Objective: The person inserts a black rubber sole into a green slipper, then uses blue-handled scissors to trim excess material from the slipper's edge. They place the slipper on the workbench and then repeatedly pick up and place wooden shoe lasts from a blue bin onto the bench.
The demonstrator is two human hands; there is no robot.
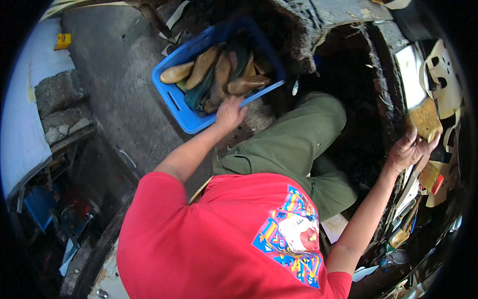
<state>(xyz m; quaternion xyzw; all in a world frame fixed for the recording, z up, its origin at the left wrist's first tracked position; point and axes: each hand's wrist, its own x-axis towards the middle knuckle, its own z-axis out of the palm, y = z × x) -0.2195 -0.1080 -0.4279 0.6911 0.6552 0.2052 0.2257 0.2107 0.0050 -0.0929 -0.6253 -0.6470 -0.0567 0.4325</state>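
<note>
A blue plastic crate (175, 103) on the floor ahead of me holds several shoe lasts, most of them brown wood and some dark green. My left hand (230, 114) is closed over the crate's near rim, its fingertips inside, close to a brown last (219, 82). Far out to the right, my right hand (409, 150) grips a worn tan wooden piece that looks like a shoe last (425, 119), raised beside the cluttered shelf. The fingers wrap its lower end, and part of the last's shape is hidden by the hand.
Cream cut-out patterns (444, 79) hang at the right above jumbled tools and scraps. Another tan wooden piece (428, 177) with a red part lies below my right hand. A rough, broken ledge (338, 12) juts in at the top. Left stands a white-covered bench (30, 114).
</note>
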